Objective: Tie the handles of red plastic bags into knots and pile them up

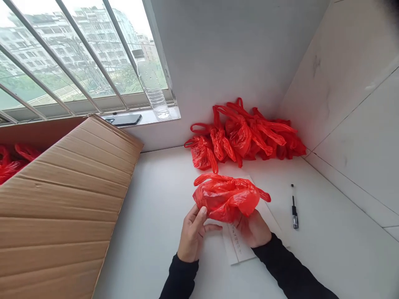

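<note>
A red plastic bag (229, 197) with loose handle loops is held up above the white surface, its contents hidden. My left hand (191, 232) pinches the bag's lower left corner between thumb and fingers. Under its right side, my right hand (251, 228) grips the bag from below, with the fingertips partly covered by the plastic. Beneath the bag lies a sheet of white paper (235, 251) with handwritten marks, partly hidden by the bag and my right hand.
Several knotted red bags (243, 133) are heaped against the back wall. On the right lies a black pen (294, 214). A cardboard box (71, 199) with more red bags inside stands at left. A phone (124, 120) and a clear bottle (152, 89) rest on the windowsill.
</note>
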`<state>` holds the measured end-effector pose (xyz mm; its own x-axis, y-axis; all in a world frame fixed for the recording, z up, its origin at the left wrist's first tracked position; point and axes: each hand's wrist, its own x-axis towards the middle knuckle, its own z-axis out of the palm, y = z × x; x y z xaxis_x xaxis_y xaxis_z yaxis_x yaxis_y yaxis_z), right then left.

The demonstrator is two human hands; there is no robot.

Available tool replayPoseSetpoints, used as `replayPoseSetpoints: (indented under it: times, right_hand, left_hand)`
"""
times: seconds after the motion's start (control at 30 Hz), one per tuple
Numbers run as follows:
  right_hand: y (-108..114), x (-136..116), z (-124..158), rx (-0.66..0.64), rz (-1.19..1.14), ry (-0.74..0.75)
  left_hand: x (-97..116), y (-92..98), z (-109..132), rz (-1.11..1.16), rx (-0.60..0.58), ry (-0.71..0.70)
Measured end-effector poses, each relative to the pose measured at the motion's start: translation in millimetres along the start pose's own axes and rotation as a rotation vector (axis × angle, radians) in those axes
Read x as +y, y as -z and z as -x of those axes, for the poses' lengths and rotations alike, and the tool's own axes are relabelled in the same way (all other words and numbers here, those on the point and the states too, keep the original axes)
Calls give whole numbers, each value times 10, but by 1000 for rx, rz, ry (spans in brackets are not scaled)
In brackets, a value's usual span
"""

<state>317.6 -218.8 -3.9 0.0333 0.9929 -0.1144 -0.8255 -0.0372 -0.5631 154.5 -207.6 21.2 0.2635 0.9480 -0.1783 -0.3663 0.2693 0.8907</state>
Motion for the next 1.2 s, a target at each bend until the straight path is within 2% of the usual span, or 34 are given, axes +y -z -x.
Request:
replayPoseSetpoints:
  times: [0.17,0.37,0.5,0.6,0.73,0.83,1.03,1.2]
  right_hand:
    - [-37,38,28,-10,76,-27]
    - [-35,86,65,-32,67,24]
    - [-143,37,118,-9,71,20]
    - [-210,-62,142,7,-4,-84]
    - [-157,-158,101,58,-67,-159]
    - [-99,-163,72,53,59,-140]
    - [-158,-113,135,-197,413,-91]
    - [-163,-110,129,-114,546,17]
  left_hand:
    - [-58,19,-9,111,132,-74]
    - [-111,57,-14,131,173,-127]
    - [-86,66,-20,152,204,-168]
    - [-43,84,2,198,178,-151]
    - [-9,93,34,234,130,-119]
    - [-5,64,39,202,103,-124]
    - [-25,-28,73,46,60,-137]
    - [-41,-5,71,1,-47,-126]
